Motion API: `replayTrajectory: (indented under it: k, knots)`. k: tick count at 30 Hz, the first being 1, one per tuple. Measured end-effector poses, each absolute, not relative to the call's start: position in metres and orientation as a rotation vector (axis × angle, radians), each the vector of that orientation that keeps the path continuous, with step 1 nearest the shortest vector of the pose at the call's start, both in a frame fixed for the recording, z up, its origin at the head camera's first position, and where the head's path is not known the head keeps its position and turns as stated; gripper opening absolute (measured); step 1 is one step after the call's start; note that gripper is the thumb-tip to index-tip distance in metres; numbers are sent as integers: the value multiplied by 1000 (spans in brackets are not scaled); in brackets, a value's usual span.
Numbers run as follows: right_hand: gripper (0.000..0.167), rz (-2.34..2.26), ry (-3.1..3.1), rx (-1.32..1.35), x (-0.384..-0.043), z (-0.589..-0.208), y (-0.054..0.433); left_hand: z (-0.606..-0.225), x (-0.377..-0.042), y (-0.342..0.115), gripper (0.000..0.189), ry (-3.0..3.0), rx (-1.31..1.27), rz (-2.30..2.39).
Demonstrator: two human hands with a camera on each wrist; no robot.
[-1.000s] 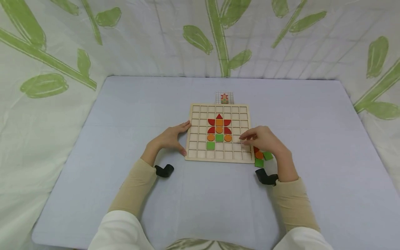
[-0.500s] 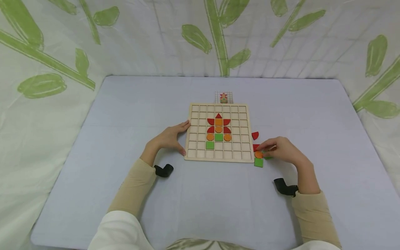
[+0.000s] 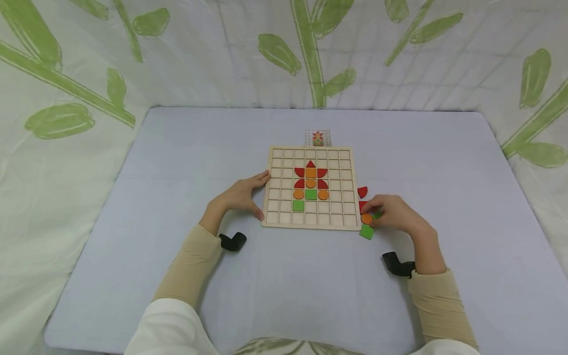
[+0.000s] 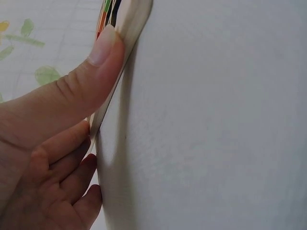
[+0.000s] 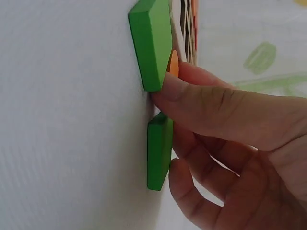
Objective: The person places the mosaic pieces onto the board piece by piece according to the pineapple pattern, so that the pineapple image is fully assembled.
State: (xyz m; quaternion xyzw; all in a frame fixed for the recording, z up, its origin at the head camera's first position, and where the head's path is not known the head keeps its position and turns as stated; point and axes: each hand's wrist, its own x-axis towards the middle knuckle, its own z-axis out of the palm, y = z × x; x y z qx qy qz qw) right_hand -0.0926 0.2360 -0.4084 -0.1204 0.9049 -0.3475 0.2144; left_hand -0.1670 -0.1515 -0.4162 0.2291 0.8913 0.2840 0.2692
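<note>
My left hand (image 3: 238, 199) rests spread against the left edge of a wooden grid board (image 3: 341, 220), thumb and fingertips touching its rim. On the board sit a red triangle (image 3: 310, 164), red curved pieces (image 3: 322, 172), an orange square (image 3: 311, 172), orange discs (image 3: 299, 194) and two green squares (image 3: 299, 205). Beside the right edge, my right hand (image 3: 396, 213) pinches a loose orange disc (image 3: 366, 218) between thumb and index finger. Its thumb also touches the corner of a loose green square (image 5: 151, 45). A second loose green square (image 5: 159, 152) lies under the other fingers.
A small pattern card (image 3: 318, 138) lies against the board's far edge. Loose red pieces, one of them a curved piece (image 3: 363, 192), lie along its right side. A black wrist camera (image 3: 233, 242) is strapped to each wrist. The table (image 3: 199, 148) meets a leaf-patterned curtain (image 3: 279, 54).
My right hand has gone from over the board's right part to the loose pieces, uncovering the red ones, and closed on an orange disc. The nearer green square has turned slightly. The left hand stays.
</note>
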Motion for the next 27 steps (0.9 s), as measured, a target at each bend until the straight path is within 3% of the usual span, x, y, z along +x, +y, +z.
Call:
replayTrajectory:
  k: [15, 27]
  knots:
    - [27, -974, 2606, -266, -96, -404, 230, -416, -166, -151, 113, 2409, 627, 748]
    - [26, -1008, 2733, -440, -103, -409, 187, -417, -167, -151, 113, 2403, 620, 759]
